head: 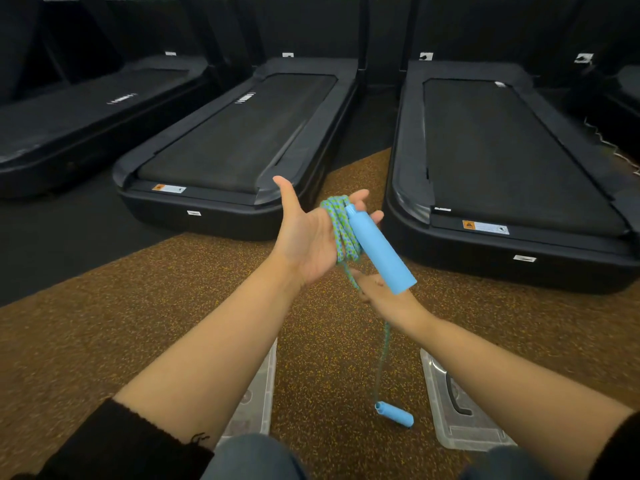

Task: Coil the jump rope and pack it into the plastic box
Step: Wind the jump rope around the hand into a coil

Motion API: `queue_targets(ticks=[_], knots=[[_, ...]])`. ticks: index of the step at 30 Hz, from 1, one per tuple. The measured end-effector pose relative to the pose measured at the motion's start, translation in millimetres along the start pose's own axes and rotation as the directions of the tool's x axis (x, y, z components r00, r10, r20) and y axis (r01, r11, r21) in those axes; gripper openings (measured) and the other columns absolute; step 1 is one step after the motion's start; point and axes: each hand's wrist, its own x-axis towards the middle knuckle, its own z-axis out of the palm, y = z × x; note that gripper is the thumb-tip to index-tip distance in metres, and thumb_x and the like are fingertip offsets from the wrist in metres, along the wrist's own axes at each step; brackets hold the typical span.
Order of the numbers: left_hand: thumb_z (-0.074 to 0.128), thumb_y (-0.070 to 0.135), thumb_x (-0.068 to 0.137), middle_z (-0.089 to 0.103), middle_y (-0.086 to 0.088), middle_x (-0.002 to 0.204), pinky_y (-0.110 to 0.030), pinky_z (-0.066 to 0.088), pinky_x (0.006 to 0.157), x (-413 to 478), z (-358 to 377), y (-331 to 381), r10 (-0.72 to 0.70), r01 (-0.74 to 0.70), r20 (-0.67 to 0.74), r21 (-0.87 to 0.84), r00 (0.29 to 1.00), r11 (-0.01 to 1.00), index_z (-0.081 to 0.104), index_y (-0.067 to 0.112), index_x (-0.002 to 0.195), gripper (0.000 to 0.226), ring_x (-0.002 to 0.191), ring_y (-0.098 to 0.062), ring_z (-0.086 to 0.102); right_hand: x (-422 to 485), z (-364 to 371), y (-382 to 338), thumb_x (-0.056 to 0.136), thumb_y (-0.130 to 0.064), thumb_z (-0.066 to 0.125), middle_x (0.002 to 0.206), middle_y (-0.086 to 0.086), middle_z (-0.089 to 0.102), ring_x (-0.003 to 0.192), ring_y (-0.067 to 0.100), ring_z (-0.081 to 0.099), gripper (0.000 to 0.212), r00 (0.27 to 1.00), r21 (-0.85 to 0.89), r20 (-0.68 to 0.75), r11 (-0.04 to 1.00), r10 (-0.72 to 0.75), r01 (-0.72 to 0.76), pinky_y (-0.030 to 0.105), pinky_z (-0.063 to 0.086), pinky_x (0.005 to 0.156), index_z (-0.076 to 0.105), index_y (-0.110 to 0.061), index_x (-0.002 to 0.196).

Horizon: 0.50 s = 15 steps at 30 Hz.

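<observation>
My left hand is held palm up in the middle of the view, fingers spread. Several loops of the green-and-blue jump rope are wound around its fingers, and one light blue handle lies across them. My right hand is just below, pinching the rope strand that hangs down. The second blue handle lies on the floor at the end of that strand. A clear plastic box sits on the floor under my left forearm, partly hidden.
A clear plastic lid with a dark handle lies on the floor under my right forearm. Black treadmills stand side by side just ahead. The floor is brown speckled rubber.
</observation>
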Motion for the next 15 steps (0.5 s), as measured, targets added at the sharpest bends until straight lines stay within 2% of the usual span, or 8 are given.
queue_targets(ticks=[1, 2, 4, 7, 9, 11, 13, 15], knots=[[0.008, 0.090, 0.066, 0.060, -0.008, 0.089, -0.043, 0.044, 0.098, 0.9, -1.5, 0.4, 0.015, -0.015, -0.018, -0.005, 1.000, 1.000, 0.048, 0.000, 0.129, 0.117, 0.105, -0.029, 0.062, -2.8, 2.0, -2.8, 0.091, -0.035, 0.055, 0.030, -0.016, 0.036, 0.031, -0.001, 0.034, 0.042, 1.000, 0.050, -0.022, 0.999, 0.013, -0.012, 0.010, 0.027, 0.038, 0.039, -0.024, 0.055], [0.008, 0.090, 0.067, 0.061, -0.009, 0.093, -0.043, 0.046, 0.096, 1.9, -2.9, 0.6, 0.027, -0.027, -0.036, -0.003, 0.999, 1.000, 0.049, 0.000, 0.128, 0.116, 0.106, -0.029, 0.061, -7.0, 2.8, -9.7, 0.092, -0.034, 0.054, 0.028, -0.012, 0.028, 0.028, 0.004, 0.026, 0.048, 1.000, 0.054, -0.030, 0.999, 0.007, -0.005, 0.012, 0.018, 0.037, 0.034, -0.021, 0.050], [0.007, 0.089, 0.067, 0.060, -0.011, 0.108, -0.043, 0.046, 0.096, 4.7, -5.8, 1.1, 0.052, -0.053, -0.068, -0.001, 0.996, 0.999, 0.050, 0.000, 0.124, 0.114, 0.110, -0.030, 0.060, -12.0, 3.1, -10.6, 0.092, -0.035, 0.054, 0.028, -0.010, 0.024, 0.031, 0.005, 0.020, 0.057, 0.996, 0.020, -0.078, 0.999, -0.039, 0.041, 0.019, 0.016, 0.039, 0.033, -0.022, 0.040], [0.008, 0.088, 0.069, 0.052, -0.008, 0.127, -0.047, 0.039, 0.107, 10.8, -12.9, 1.1, 0.098, -0.097, -0.123, 0.013, 0.988, 0.995, 0.052, 0.000, 0.119, 0.110, 0.118, -0.031, 0.056, -15.6, 3.3, -6.6, 0.092, -0.038, 0.051, 0.031, -0.008, 0.024, 0.036, 0.006, 0.022, 0.066, 0.987, -0.085, -0.133, 0.993, -0.087, 0.076, 0.025, 0.018, 0.045, 0.036, -0.017, 0.032], [0.008, 0.087, 0.070, 0.055, -0.007, 0.119, -0.048, 0.037, 0.109, 12.9, -17.0, 1.2, 0.124, -0.118, -0.158, 0.047, 0.980, 0.992, 0.050, 0.001, 0.123, 0.109, 0.118, -0.031, 0.056, -19.8, 4.8, -8.9, 0.093, -0.039, 0.049, 0.039, -0.007, 0.025, 0.041, 0.007, 0.023, 0.062, 0.974, -0.155, -0.156, 0.978, -0.167, 0.143, 0.031, 0.020, 0.050, 0.032, -0.017, 0.037], [0.007, 0.085, 0.073, 0.057, -0.007, 0.106, -0.045, 0.039, 0.108, 12.8, -18.6, 1.7, 0.139, -0.123, -0.175, 0.099, 0.975, 0.988, 0.046, 0.000, 0.129, 0.109, 0.115, -0.030, 0.056, -24.5, 6.0, -8.0, 0.094, -0.039, 0.047, 0.046, -0.002, 0.028, 0.045, 0.008, 0.025, 0.056, 0.954, -0.202, -0.179, 0.958, -0.240, 0.204, 0.032, 0.020, 0.051, 0.036, -0.017, 0.044], [0.004, 0.082, 0.075, 0.055, -0.007, 0.103, -0.042, 0.043, 0.103, 12.0, -18.2, 2.4, 0.133, -0.103, -0.182, 0.168, 0.974, 0.980, 0.044, 0.001, 0.131, 0.107, 0.112, -0.029, 0.056, -28.0, 6.5, -6.2, 0.094, -0.037, 0.047, 0.046, -0.003, 0.030, 0.045, 0.008, 0.027, 0.052, 0.942, -0.218, -0.190, 0.948, -0.276, 0.233, 0.031, 0.022, 0.050, 0.040, -0.016, 0.047], [0.002, 0.080, 0.077, 0.053, -0.008, 0.099, -0.040, 0.045, 0.098, 11.9, -17.1, 2.5, 0.120, -0.069, -0.203, 0.243, 0.972, 0.968, 0.044, 0.001, 0.133, 0.105, 0.104, -0.027, 0.058, -32.3, 5.8, -7.2, 0.094, -0.036, 0.048, 0.042, -0.007, 0.030, 0.043, 0.007, 0.028, 0.053, 0.926, -0.230, -0.193, 0.933, -0.324, 0.278, 0.029, 0.023, 0.048, 0.035, -0.018, 0.046]])
